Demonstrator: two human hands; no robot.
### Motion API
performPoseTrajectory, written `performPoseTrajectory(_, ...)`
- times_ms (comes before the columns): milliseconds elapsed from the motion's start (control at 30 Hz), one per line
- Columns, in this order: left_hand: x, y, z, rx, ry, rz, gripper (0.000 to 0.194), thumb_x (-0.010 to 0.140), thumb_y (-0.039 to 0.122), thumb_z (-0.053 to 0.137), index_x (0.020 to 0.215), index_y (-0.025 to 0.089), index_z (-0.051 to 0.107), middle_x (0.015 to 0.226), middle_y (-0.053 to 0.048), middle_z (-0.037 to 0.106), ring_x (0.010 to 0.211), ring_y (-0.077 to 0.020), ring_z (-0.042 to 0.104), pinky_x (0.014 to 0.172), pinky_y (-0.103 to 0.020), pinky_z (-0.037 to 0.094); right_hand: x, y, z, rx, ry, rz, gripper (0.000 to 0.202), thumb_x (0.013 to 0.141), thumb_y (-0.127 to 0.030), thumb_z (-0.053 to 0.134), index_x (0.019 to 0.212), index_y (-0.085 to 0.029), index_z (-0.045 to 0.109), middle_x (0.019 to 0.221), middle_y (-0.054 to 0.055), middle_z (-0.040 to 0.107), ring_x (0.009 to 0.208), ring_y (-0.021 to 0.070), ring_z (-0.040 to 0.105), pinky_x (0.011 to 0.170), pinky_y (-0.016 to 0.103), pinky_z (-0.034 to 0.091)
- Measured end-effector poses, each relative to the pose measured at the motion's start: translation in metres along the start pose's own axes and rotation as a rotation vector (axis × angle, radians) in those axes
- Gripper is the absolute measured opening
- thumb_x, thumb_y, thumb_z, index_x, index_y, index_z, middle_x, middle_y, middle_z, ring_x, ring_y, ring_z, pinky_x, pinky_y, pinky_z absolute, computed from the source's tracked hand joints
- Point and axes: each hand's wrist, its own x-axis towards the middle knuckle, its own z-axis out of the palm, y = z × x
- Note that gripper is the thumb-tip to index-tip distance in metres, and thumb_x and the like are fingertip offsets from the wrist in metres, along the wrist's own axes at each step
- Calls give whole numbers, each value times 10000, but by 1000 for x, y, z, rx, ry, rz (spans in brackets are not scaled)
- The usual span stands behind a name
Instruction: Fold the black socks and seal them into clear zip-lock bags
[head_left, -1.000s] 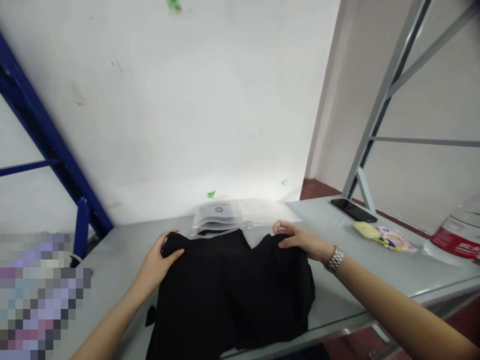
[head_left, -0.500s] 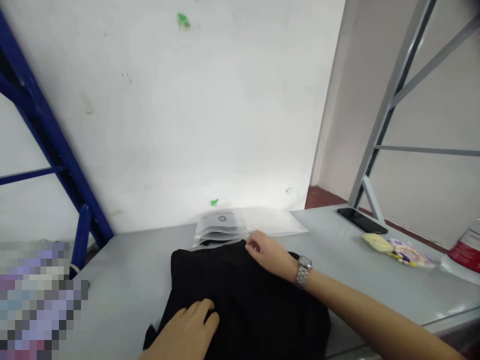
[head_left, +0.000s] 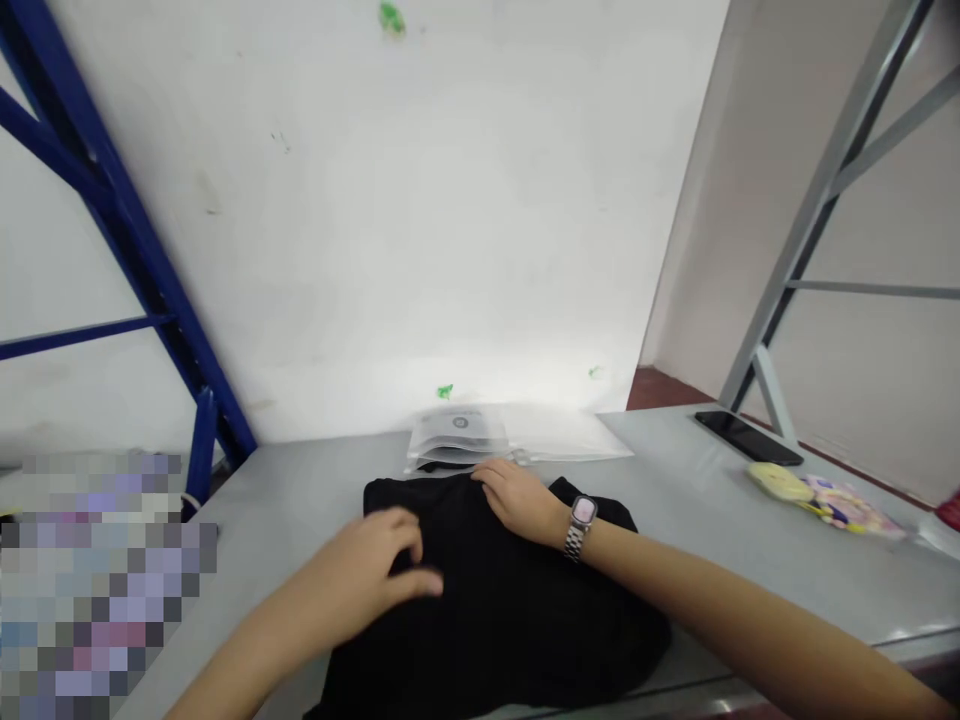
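Note:
A black cloth garment (head_left: 480, 620) lies spread on the grey table before me, its full shape partly covered by my arms. My left hand (head_left: 382, 560) is over its left side, fingers curved and thumb apart, with nothing held. Near the far edge of the cloth, my right hand (head_left: 517, 500) rests on the fabric with fingers extended and laid flat; a metal-banded watch (head_left: 581, 520) is on that wrist. Just beyond the garment are frosted plastic zip bags (head_left: 461, 432), one with a dark round logo, lying against the white board.
The white board (head_left: 420, 220) closes off the back of the table (head_left: 300, 500). Blue metal framing (head_left: 150, 260) stands left, grey framing (head_left: 817, 220) right. At right lie a black phone (head_left: 746, 438), a yellow item (head_left: 780, 483) and a colourful packet (head_left: 847, 505). The lower left is pixelated.
My left hand has moved away from me and up the garment, its thumb now spread. My right hand has shifted slightly left, its fingers flattening on the cloth. The view has turned a little left.

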Motion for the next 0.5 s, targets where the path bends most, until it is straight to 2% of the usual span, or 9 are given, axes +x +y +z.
performPoseTrajectory(67,31,-6,4,105,161,3,215,764,420,593,798,224,673,1199,-100,568,1119,-322,496,945,-425,341,17,3,10,-83,-15,-8,331,899,-119,339,1160,-109,544,1170,108,590,1104,177,516,968,305,413)
performPoseTrajectory(100,44,-11,9,110,203,-7,177,750,369,607,809,212,664,1178,-107,562,1097,-316,503,935,-422,348,25,5,16,-141,-23,-6,353,888,-99,336,1178,-105,538,1205,104,583,1128,173,512,977,301,408)
performPoseTrajectory(167,61,-23,24,80,212,-42,104,705,287,634,757,198,649,1004,-92,598,982,-294,549,869,-408,395,41,12,27,-246,-20,2,399,860,-53,333,1206,-97,526,1270,104,551,1173,177,491,987,308,399)
performPoseTrajectory(267,66,-37,46,26,216,-45,72,639,218,665,706,202,645,876,-61,605,893,-275,568,809,-392,429,63,24,38,-326,29,25,440,848,-30,342,1263,-77,480,1323,134,502,1208,207,453,998,345,375)
performPoseTrajectory(333,63,-43,54,-23,257,-30,60,634,207,663,688,207,638,908,-60,606,939,-273,556,858,-396,412,75,30,42,-370,59,53,416,852,-45,373,1253,-60,482,1260,170,539,1160,240,476,963,382,383)
performPoseTrajectory(400,62,-45,55,-99,337,-30,43,685,251,629,692,209,626,961,-64,594,1016,-269,527,940,-402,366,85,33,45,-407,76,84,343,846,-53,404,1158,-36,544,1102,203,608,1060,274,516,892,417,402)
performPoseTrajectory(467,65,-46,50,-229,420,-67,152,754,353,573,726,209,610,947,-62,592,1010,-258,537,952,-397,366,94,34,45,-429,83,101,249,828,-45,430,1003,-28,607,928,206,637,962,288,534,825,426,409)
performPoseTrajectory(500,67,-47,47,-308,442,-100,229,786,418,527,748,204,600,894,-61,600,942,-249,570,904,-393,409,97,34,44,-433,88,101,215,820,-40,439,935,-35,620,871,197,635,929,286,534,808,423,406)
